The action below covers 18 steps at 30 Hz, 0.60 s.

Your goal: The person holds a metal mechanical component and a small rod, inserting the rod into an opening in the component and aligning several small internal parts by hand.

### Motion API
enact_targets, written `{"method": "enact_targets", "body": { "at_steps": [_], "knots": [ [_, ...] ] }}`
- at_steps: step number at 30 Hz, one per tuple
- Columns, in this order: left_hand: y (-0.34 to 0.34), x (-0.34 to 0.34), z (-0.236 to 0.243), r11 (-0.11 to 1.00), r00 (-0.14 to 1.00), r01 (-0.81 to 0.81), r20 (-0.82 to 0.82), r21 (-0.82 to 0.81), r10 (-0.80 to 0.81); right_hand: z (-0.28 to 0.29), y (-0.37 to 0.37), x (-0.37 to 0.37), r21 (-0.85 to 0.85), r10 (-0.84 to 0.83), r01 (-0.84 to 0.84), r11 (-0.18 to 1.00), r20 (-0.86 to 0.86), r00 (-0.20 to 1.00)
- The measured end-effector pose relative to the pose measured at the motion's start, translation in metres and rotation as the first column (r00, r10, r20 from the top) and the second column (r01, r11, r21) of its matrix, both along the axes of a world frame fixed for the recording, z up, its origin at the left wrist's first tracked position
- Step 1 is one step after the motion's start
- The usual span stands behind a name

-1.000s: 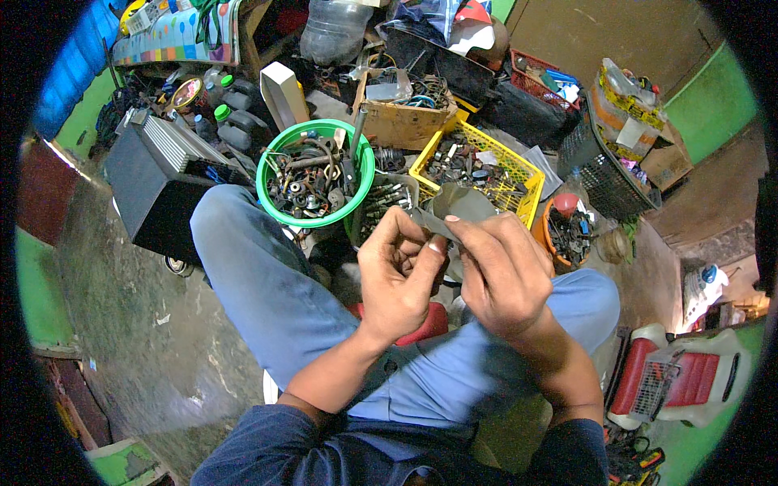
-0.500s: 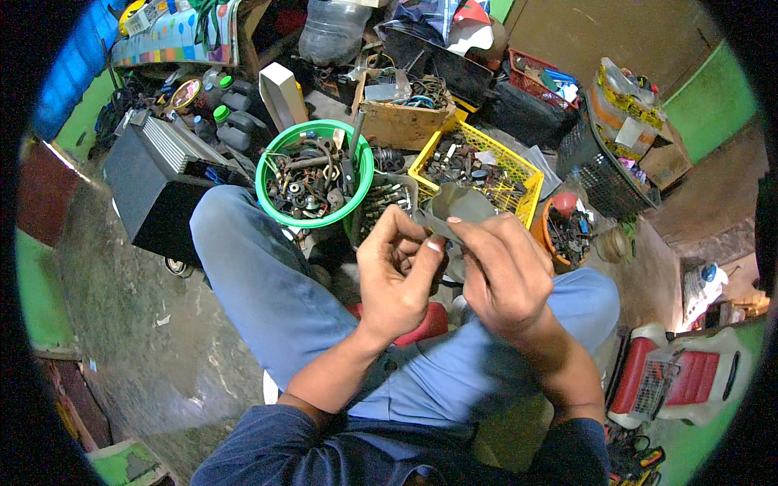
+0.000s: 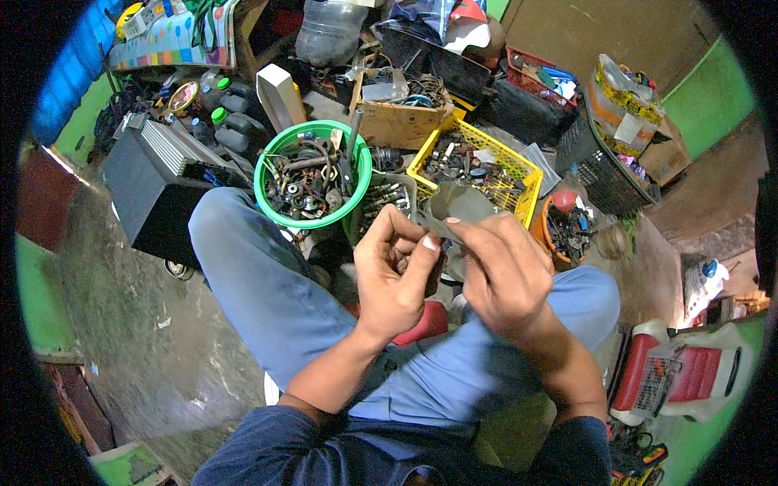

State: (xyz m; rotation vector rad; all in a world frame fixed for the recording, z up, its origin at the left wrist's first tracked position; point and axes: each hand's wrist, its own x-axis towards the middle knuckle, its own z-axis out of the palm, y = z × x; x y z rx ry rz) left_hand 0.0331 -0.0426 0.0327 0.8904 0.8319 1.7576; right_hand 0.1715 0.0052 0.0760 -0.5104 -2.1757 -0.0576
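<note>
Pinching a thin grey piece (image 3: pixel 438 228) to the right of the green basin (image 3: pixel 311 223)

Hardly shifted since half a second ago, apart from drawing the left hand (image 3: pixel 391 283) very slightly leftward. Pinching the grey piece, as before, with the left thumb pressed toward the curled fingers and with the front fingertips of the right hand (image 3: pixel 506 277); cannot tell how the right thumb lies. Held nearer the body than the green basin. Showing a little paler than the dark strip of a second ago.

Looks smooth, thin and slightly bent, with a curved grey surface (image 3: pixel 466 201) just behind; cannot tell whether joined to it.

Count one round, smooth-rimmed basin, heaped with metal parts (image 3: pixel 312 182); to its right, one latticed yellow plastic crate (image 3: pixel 536 180) and, farther right, one orange tub (image 3: pixel 541 232); behind it to the right, one wooden box (image 3: pixel 397 125); to its left, two green-capped bottles (image 3: pixel 232 139) and one angular black box (image 3: pixel 154 206).
</note>
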Motion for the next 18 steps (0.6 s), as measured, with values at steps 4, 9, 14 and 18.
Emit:
{"method": "enact_targets", "body": {
  "at_steps": [4, 9, 14, 18],
  "knots": [
    [0.002, -0.006, 0.003, 0.999, 0.993, 0.005, 0.119, -0.041, 0.000, -0.005, 0.003, 0.002, -0.024, 0.015, -0.015, 1.000, -0.004, 1.000],
    [0.005, -0.012, 0.004, 0.999, 0.988, 0.033, 0.151, -0.028, -0.028, -0.004, 0.004, 0.009, -0.085, -0.034, 0.025, 0.996, -0.103, 0.994],
    [0.005, -0.011, 0.004, 0.997, 0.972, 0.082, 0.222, 0.010, -0.082, 0.004, -0.001, 0.004, -0.166, -0.079, 0.048, 0.985, -0.186, 0.979],
    [0.004, -0.008, 0.007, 0.994, 0.963, 0.107, 0.249, 0.001, -0.104, 0.006, -0.003, 0.002, -0.176, -0.086, 0.049, 0.983, -0.210, 0.974]
  ]
}}
